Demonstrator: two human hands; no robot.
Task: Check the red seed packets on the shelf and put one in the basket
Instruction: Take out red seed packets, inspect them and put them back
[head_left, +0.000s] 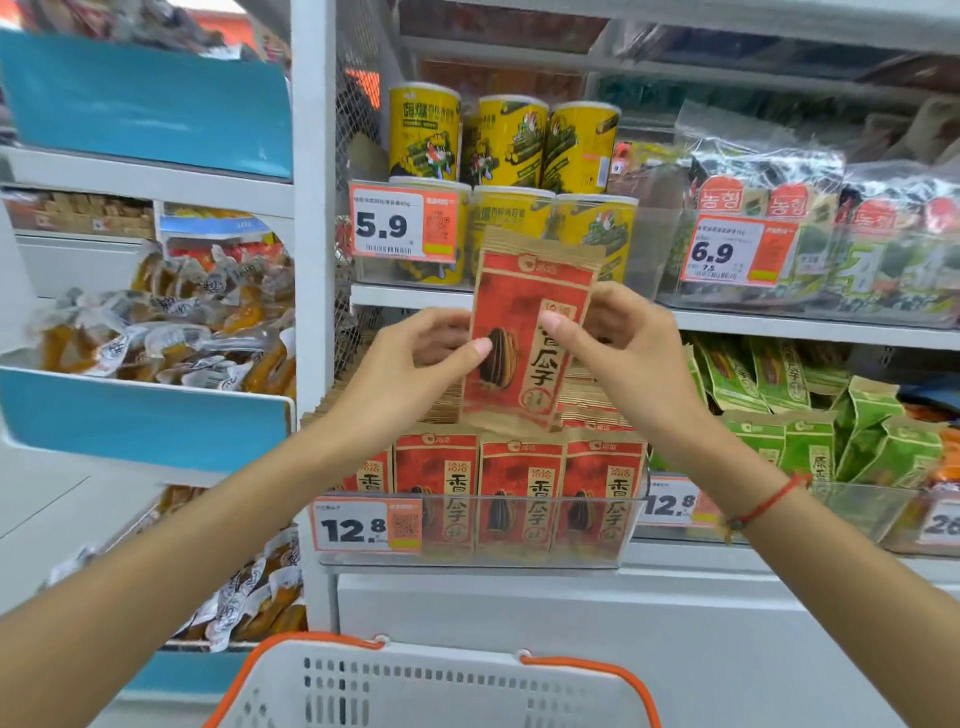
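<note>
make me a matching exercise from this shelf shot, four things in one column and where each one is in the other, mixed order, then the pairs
Things
1. held red seed packet
2. yellow cans
3. green packets
4. basket

Places
A. shelf above the red packets
B. bottom of the view, below the shelf
C. pinched between left hand and right hand
D. right of the red packets, same shelf

Pairs: 1-C, 2-A, 3-D, 4-B

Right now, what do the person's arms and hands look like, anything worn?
Two bare forearms, no sleeves in view, no gloves. The left hand wears nothing visible. The right hand has a thin red string bracelet at the wrist, with a small knot or bead. No rings or watch visible.
</note>
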